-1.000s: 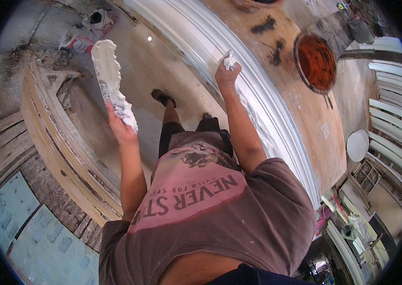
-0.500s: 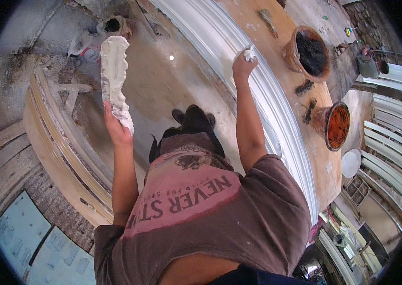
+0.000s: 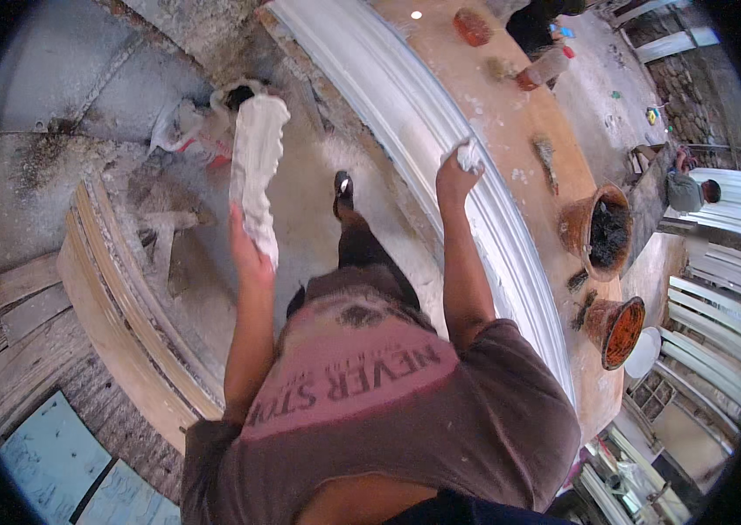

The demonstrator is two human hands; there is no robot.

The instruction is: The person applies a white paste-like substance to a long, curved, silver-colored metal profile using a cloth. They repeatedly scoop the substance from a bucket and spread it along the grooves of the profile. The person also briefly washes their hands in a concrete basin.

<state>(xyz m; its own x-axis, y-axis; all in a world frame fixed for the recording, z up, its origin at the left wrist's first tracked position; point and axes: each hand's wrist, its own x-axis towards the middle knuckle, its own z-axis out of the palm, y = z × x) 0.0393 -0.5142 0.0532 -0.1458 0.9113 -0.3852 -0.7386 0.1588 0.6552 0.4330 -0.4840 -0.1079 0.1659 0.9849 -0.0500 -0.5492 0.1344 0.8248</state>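
Note:
My left hand (image 3: 251, 254) is closed round the lower end of a long flat strip (image 3: 257, 166), thickly coated in white plaster with a ragged right edge. It is held up in the air, over the floor. On the right, my right hand (image 3: 454, 188) is closed on a small white lump (image 3: 469, 157), apparently plaster. That hand is over a long curved white moulding (image 3: 388, 92) with ridges along its length; whether it touches the surface I cannot tell. The moulding lies along the near edge of a wooden table (image 3: 510, 114).
Right of the moulding stand a bucket with dark contents (image 3: 570, 226) and an orange-stained bucket (image 3: 596, 324). A brush (image 3: 545, 162) and a bottle (image 3: 544, 70) are farther along. Curved wooden pieces (image 3: 117, 297) stand at left. Another person (image 3: 684, 191) is at far right.
I have stepped forward along the moulding, one foot now ahead. The buckets have shifted nearer in view, and the bottle has appeared. Both hands keep their holds.

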